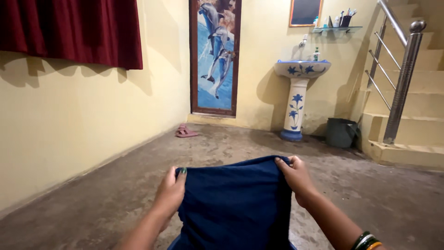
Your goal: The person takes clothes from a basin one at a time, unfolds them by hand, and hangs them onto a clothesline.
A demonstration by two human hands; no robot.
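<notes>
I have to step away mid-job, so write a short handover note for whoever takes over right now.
Left hand: grip shut on the upper left edge of the dark blue towel.
Right hand: grip shut on its upper right corner.
Towel: held up, spread between both hands, above the concrete floor.
Done: top edge stretched out.
Left: no fold visible yet; the lower part is out of view.

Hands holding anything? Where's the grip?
Both: left hand and right hand each pinch a top corner of the dark blue towel, held up.
</notes>
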